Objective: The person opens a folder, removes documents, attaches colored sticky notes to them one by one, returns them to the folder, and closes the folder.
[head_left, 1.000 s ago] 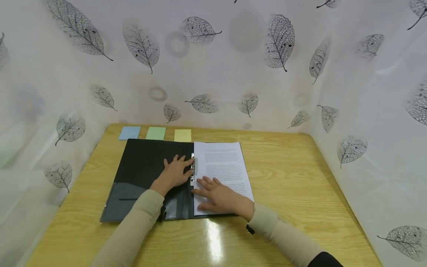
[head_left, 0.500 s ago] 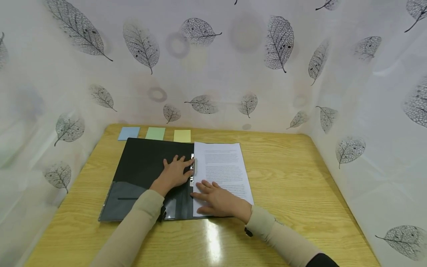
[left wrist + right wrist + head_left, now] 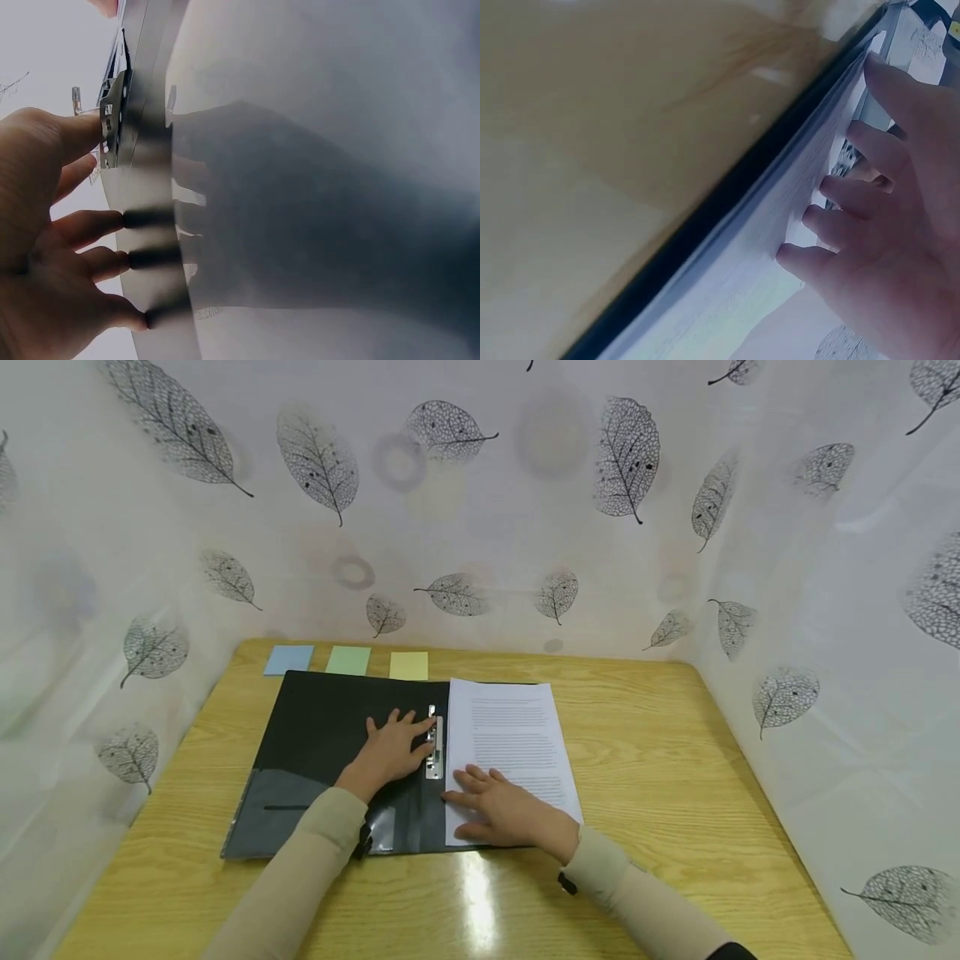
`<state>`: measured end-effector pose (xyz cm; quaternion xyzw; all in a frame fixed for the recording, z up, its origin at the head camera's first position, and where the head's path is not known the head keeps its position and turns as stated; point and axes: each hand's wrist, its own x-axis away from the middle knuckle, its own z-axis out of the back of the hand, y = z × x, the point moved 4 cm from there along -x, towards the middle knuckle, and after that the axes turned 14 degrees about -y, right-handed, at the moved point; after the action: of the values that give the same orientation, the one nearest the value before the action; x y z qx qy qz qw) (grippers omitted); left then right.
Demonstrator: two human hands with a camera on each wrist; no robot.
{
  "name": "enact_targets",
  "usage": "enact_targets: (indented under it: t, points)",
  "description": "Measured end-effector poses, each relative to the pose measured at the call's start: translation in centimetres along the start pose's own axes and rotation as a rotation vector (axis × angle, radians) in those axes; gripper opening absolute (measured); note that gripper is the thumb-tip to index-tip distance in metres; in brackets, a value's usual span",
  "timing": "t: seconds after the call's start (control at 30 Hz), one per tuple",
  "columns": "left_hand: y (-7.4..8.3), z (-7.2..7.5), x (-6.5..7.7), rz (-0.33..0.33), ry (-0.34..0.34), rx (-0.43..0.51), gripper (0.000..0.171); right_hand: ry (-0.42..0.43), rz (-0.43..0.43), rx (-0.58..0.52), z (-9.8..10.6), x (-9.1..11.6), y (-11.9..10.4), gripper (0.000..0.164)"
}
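Observation:
A black ring binder point(image 3: 337, 710) lies spread flat on the table. My left hand point(image 3: 386, 752) rests on its left cover with fingers spread, the index finger and thumb at the metal clip point(image 3: 433, 760) by the spine. In the left wrist view the thumb meets the clip point(image 3: 112, 124) and the other fingertips touch the dark cover. Printed white sheets point(image 3: 513, 727) lie on the binder's right side, off the clip. Across their lower part my right hand point(image 3: 498, 810) lies flat. The right wrist view shows its fingertips point(image 3: 817, 214) on the stack of paper.
Blue point(image 3: 288, 660), green point(image 3: 348, 660) and yellow point(image 3: 408, 665) sticky notes lie in a row behind the binder. The wooden table point(image 3: 660, 777) extends to the right. A leaf-patterned curtain point(image 3: 517, 527) surrounds its back and sides.
The sheets have shifted right with my right hand on them, after it first slid slightly left. More of the clip and spine shows now. My left hand has stayed in place.

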<state>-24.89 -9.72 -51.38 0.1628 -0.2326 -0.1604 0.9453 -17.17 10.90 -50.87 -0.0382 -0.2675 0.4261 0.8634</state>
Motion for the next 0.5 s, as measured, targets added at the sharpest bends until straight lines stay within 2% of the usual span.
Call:
enact_targets:
  t: [0.5]
  points:
    - [-0.2, -0.4, 0.2, -0.025, -0.015, -0.025, 0.061, 0.102, -0.044, -0.167, -0.9, 4.0, 4.1, 0.054]
